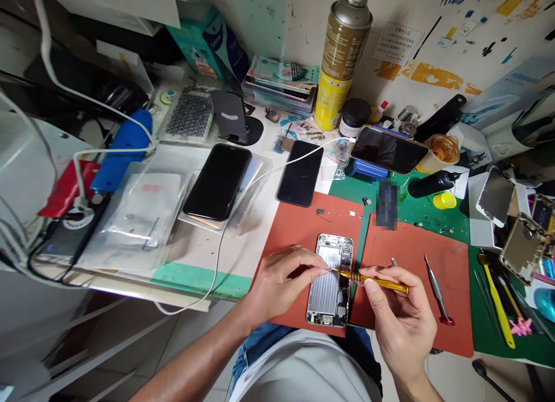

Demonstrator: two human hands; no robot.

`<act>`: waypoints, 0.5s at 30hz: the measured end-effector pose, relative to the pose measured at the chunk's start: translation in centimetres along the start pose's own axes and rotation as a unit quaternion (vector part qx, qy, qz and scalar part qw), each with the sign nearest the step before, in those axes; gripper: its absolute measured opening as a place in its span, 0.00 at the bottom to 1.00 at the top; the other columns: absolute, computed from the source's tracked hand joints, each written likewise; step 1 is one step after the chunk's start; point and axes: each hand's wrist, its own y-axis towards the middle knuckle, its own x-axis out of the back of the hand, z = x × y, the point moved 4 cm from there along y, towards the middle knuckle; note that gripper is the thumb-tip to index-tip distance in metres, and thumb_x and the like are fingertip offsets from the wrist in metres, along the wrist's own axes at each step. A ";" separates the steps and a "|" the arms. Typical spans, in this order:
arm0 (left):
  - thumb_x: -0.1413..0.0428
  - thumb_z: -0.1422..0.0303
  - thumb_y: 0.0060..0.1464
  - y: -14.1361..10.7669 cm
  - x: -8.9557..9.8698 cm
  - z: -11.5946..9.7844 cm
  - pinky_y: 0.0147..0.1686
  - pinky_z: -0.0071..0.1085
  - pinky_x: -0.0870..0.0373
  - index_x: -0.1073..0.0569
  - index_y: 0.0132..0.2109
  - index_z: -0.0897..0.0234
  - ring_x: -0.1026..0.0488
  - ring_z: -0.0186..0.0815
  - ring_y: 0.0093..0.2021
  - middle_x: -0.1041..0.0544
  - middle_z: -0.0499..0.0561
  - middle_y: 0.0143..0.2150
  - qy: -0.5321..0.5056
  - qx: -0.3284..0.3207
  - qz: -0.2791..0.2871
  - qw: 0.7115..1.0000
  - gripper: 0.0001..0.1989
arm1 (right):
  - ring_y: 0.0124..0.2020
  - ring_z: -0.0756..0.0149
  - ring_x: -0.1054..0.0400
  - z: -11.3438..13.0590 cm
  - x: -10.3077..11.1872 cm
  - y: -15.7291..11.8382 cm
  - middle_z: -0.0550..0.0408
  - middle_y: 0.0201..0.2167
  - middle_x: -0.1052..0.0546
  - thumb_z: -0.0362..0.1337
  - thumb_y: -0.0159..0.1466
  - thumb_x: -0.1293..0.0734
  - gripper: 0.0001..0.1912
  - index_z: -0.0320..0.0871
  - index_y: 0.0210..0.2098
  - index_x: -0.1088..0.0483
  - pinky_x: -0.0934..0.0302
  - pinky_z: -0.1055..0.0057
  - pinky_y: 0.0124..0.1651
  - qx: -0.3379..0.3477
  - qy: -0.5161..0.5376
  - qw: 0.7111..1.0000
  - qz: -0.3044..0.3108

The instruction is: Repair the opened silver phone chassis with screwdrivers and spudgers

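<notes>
An opened phone point(327, 292) with its metal inside showing lies on the red-brown mat in front of me. My right hand point(396, 306) grips a gold screwdriver point(375, 281), held nearly level above the phone with its tip to the left. Over the phone's left side, my left hand point(288, 280) pinches thumb and forefinger together right at the screwdriver's tip. Whatever sits between those fingertips is too small to make out. A second, silver screwdriver point(435, 285) with a red end rests on the mat to the right of my right hand.
Behind the mat lie a black phone point(300, 173) and another phone point(217, 182); a white cable point(260, 181) crosses the bench. A spray can point(340, 66) stands at the back. Tweezers, a yellow tool point(498, 303) and phone parts point(522, 246) crowd the right side.
</notes>
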 end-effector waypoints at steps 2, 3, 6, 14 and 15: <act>0.34 0.78 0.63 0.0 0.0 0.1 0.41 0.31 0.18 0.21 0.45 0.59 0.17 0.33 0.38 0.14 0.46 0.39 0.004 -0.004 0.001 1.000 0.09 | 0.43 0.59 0.15 -0.1 0.1 0.0 0.52 0.41 0.14 0.33 0.68 0.24 0.11 0.48 0.49 0.22 0.18 0.65 0.48 -0.002 -0.003 1.000 0.007; 0.34 0.78 0.64 -0.1 0.0 0.1 0.41 0.31 0.18 0.21 0.45 0.59 0.17 0.33 0.38 0.14 0.46 0.39 0.005 -0.006 0.002 1.000 0.09 | 0.43 0.60 0.15 -0.3 0.2 0.0 0.52 0.42 0.14 0.33 0.68 0.24 0.11 0.48 0.49 0.22 0.18 0.65 0.48 -0.008 0.000 1.000 0.009; 0.34 0.78 0.63 -0.1 -0.1 0.1 0.42 0.32 0.18 0.21 0.45 0.59 0.17 0.34 0.38 0.14 0.47 0.40 0.005 -0.010 0.006 1.000 0.09 | 0.43 0.61 0.15 -1.0 0.5 0.0 0.52 0.42 0.14 0.33 0.68 0.24 0.12 0.48 0.50 0.23 0.19 0.68 0.48 -0.043 0.021 0.999 0.009; 0.35 0.80 0.63 0.0 -0.2 -0.2 0.44 0.32 0.18 0.22 0.47 0.59 0.16 0.34 0.40 0.14 0.47 0.41 0.020 -0.027 0.017 0.999 0.11 | 0.38 0.64 0.16 -2.8 0.7 0.3 0.52 0.42 0.14 0.35 0.67 0.22 0.13 0.48 0.50 0.22 0.19 0.68 0.45 -0.124 0.092 0.988 0.023; 0.35 0.80 0.63 0.0 -0.2 -0.2 0.45 0.32 0.18 0.22 0.47 0.59 0.16 0.34 0.40 0.14 0.47 0.41 0.020 -0.029 0.017 0.999 0.11 | 0.38 0.64 0.17 -2.8 0.6 0.4 0.53 0.42 0.14 0.35 0.67 0.22 0.12 0.48 0.49 0.22 0.19 0.68 0.45 -0.128 0.099 0.987 0.025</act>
